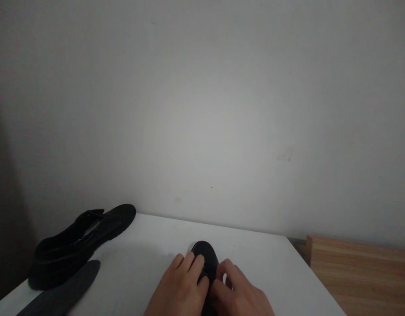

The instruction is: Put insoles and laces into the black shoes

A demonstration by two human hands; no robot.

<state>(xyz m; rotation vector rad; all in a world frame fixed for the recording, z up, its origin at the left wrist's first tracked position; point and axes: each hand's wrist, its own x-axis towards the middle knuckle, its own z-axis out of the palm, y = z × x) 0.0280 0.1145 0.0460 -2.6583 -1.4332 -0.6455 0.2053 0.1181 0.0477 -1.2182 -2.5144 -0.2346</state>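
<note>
A black shoe [205, 254] rests on the white table with its toe pointing away from me; the rear part is hidden by my hands and the frame's bottom edge. My left hand [184, 285] lies over its left side, fingers curled against the upper near the lacing area. From the right, my right hand [237, 292] bends its thumb and fingers together in a pinch at the shoe's other side. Whatever is between those fingertips is too dark and small to name.
Another black shoe [80, 241] stands at the table's left, its tongue raised. A dark grey flat insole-like piece [67, 287] lies beside it. The white table [264, 254] meets a pale wall [215, 123] behind. A wooden board [360, 276] is beyond the right edge.
</note>
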